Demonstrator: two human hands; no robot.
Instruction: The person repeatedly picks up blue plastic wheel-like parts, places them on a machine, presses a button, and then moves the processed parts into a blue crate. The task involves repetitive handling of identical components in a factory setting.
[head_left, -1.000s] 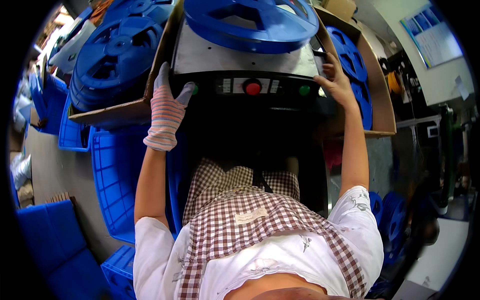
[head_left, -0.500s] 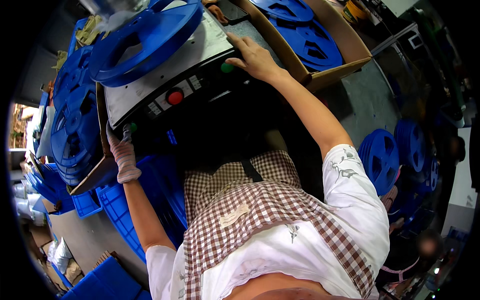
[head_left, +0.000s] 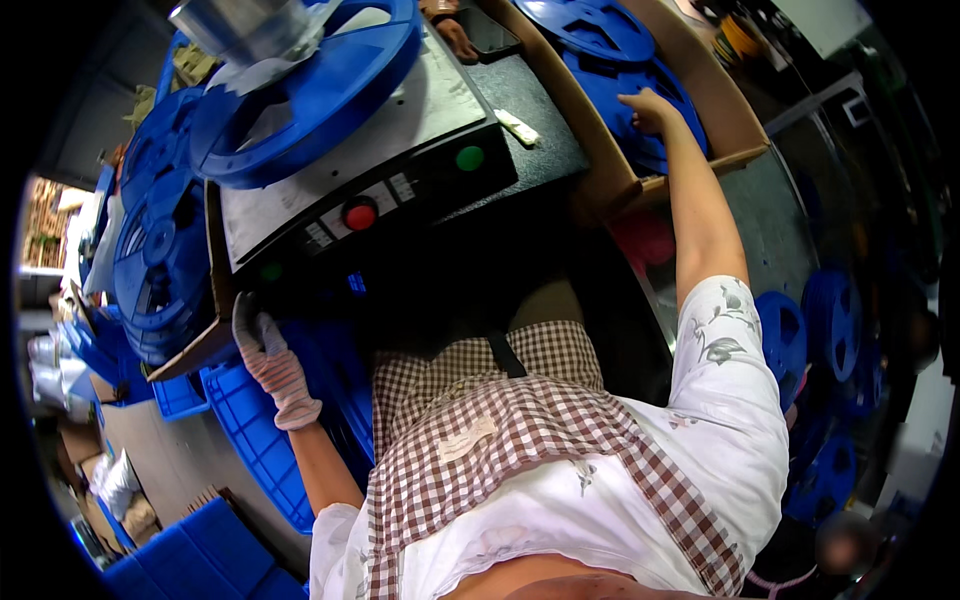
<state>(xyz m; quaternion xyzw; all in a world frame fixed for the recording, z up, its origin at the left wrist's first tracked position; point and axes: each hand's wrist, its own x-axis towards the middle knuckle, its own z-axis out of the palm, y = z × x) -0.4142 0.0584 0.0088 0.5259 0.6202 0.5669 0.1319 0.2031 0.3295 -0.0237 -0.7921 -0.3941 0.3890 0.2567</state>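
A grey machine (head_left: 400, 130) with a dark control panel filled the upper centre of the frame, a red button (head_left: 360, 214) and a green button (head_left: 470, 157) on its front. On top of it, toward the upper left, lay a large blue reel (head_left: 320, 95) under a metal cylinder (head_left: 240, 22). A cardboard box (head_left: 735, 125) in the upper right held more blue reels (head_left: 640, 100), and another stack of reels (head_left: 160, 260) sat in a cardboard tray at the left edge. Blue plastic crates (head_left: 240, 420) stood at the lower left. The right hand (head_left: 648, 110), bare, reached into the cardboard box and rested on the blue reels there, fingers curled loosely down onto the plastic. The left hand (head_left: 262, 345), in a knitted glove, hung at centre left by the corner of the tray, fingers together and slightly bent, gripping nothing visible.
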